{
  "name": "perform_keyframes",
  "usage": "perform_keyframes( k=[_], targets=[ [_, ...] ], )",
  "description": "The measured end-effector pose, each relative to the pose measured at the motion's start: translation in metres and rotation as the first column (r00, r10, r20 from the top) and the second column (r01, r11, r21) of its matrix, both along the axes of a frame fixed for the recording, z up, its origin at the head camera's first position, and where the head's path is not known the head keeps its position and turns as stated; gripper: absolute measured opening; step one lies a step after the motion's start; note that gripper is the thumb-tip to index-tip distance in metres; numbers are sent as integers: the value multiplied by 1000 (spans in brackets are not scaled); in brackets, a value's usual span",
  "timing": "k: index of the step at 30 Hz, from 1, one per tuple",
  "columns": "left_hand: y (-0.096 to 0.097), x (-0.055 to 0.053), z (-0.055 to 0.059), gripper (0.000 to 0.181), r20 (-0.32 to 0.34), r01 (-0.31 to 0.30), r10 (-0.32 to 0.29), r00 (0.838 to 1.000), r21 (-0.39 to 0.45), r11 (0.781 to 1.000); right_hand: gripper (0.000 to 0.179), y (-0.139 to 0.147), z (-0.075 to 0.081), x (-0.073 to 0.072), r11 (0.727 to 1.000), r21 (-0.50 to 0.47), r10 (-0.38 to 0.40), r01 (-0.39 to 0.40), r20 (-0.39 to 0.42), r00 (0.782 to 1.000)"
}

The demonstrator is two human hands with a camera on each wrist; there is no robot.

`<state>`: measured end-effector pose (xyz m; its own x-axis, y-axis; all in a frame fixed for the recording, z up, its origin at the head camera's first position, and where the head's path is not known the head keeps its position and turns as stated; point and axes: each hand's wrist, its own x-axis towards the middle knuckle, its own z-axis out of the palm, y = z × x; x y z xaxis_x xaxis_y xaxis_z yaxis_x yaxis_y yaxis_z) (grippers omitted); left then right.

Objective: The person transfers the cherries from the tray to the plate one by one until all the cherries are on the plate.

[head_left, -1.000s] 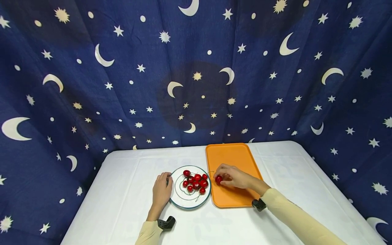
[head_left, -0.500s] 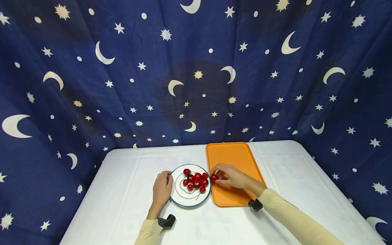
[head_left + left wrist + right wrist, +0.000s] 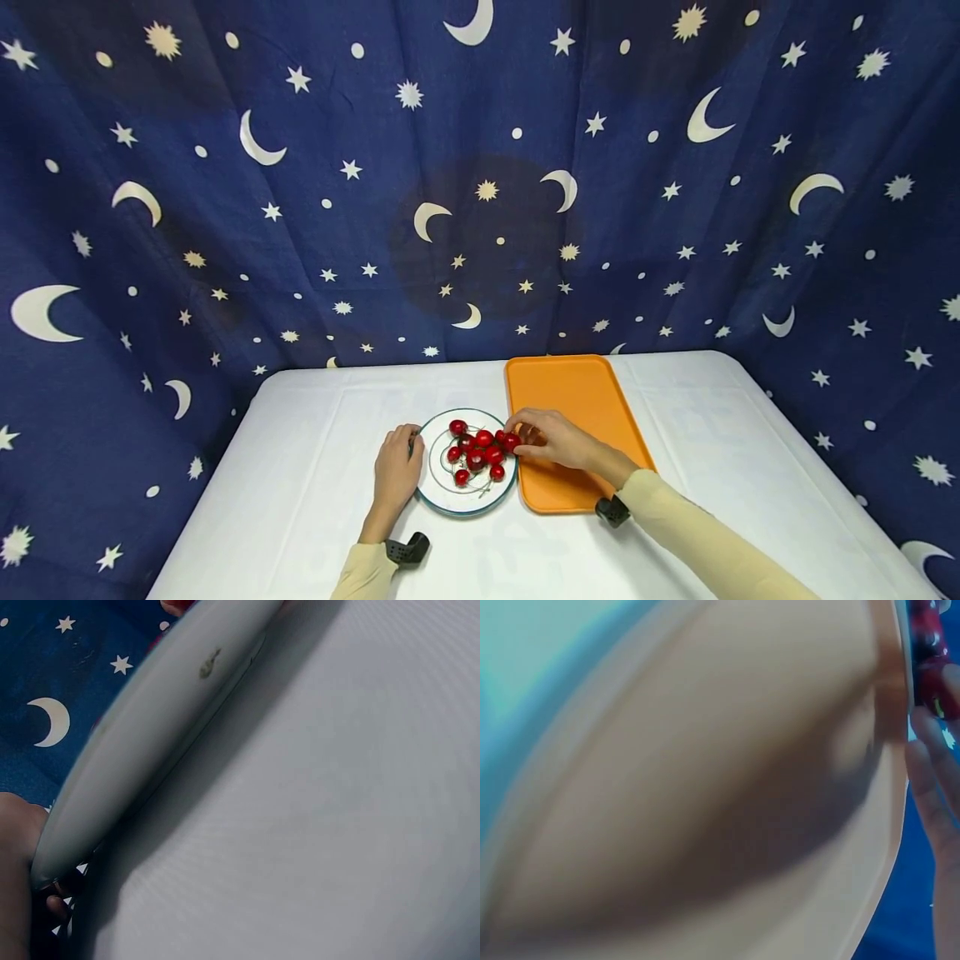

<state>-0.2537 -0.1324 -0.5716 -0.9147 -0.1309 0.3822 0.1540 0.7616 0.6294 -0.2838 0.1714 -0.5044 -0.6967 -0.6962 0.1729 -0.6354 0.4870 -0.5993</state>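
A white plate (image 3: 441,485) with a dark green rim holds several red cherries (image 3: 476,459), some with thin stems. My left hand (image 3: 397,468) grips the plate's left rim, which lies between thumb and fingers in the left wrist view. Over the right rim, my right hand (image 3: 553,439) pinches a red cherry (image 3: 512,442) between thumb and fingertips, close against the others. In the right wrist view this cherry (image 3: 934,688) shows at the right edge, partly covered by the fingers. The plate's underside (image 3: 157,727) fills much of the left wrist view.
An orange tray (image 3: 562,387) lies right of the plate, its left edge next to the plate's rim; the right forearm passes over it. A white cloth (image 3: 322,450) covers the table. Behind hangs a dark blue curtain (image 3: 345,233) with moons and stars.
My right hand has moved left with the cherry, from above the tray to the plate's right rim. Some cherries on the plate have shifted slightly. The left hand keeps its place.
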Motion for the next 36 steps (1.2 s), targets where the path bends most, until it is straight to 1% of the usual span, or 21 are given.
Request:
perform_keyframes(
  k=[4, 8, 14, 21, 22, 24, 25, 26, 27, 29, 31, 32, 34, 36],
  targets=[
    [1, 0, 0, 23, -6, 0, 0, 1000, 1, 1000, 28, -3, 0, 0, 999, 45, -30, 29, 5, 1000],
    [1, 1, 1, 22, -5, 3, -3, 1000, -1, 1000, 29, -5, -2, 2, 996, 70, -54, 53, 12, 998],
    [1, -1, 2, 23, -14, -1, 1, 1000, -3, 1000, 29, -7, -3, 3, 997, 52, -51, 53, -32, 998],
    [6, -3, 1, 22, -36, 1, -1, 999, 9, 1000, 32, -4, -3, 5, 997, 44, -68, 69, -23, 997],
    [6, -3, 1, 22, -35, 2, -1, 999, 12, 1000, 32, -3, -4, 6, 997, 34, -74, 75, -30, 997],
    [7, -3, 1, 22, -29, 3, -2, 1000, 20, 1000, 29, 0, -5, 7, 994, -2, -107, 108, -73, 992],
    [8, -3, 1, 22, -29, 4, -3, 1000, 26, 1000, 26, 1, -6, 7, 990, -32, -137, 135, -109, 985],
    [7, -3, 1, 22, -31, 3, -2, 1000, 34, 999, 22, 2, -6, 7, 984, -64, -174, 166, -152, 973],
    [7, -3, 2, 22, -34, 0, 1, 999, 44, 999, 19, 3, -6, 6, 975, -103, -215, 198, -194, 957],
    [5, -3, 2, 22, -36, -7, 9, 999, 63, 998, 13, 5, -5, 2, 947, -186, -307, 263, -269, 913],
    [3, -3, 3, 24, -34, -8, 10, 999, 84, 996, 10, 8, -3, -1, 914, -265, -379, 306, -297, 876],
    [1, -2, 3, 25, -21, -9, 11, 1000, 101, 995, 10, 10, -2, -3, 902, -289, -404, 321, -302, 863],
    [-1, -1, 5, 29, 7, -10, 9, 1000, 137, 990, 10, 15, 0, -6, 884, -318, -435, 342, -293, 852],
    [-4, 1, 6, 33, 38, -5, -2, 999, 173, 985, 10, 21, 1, -8, 874, -324, -454, 363, -276, 847]
  ],
)
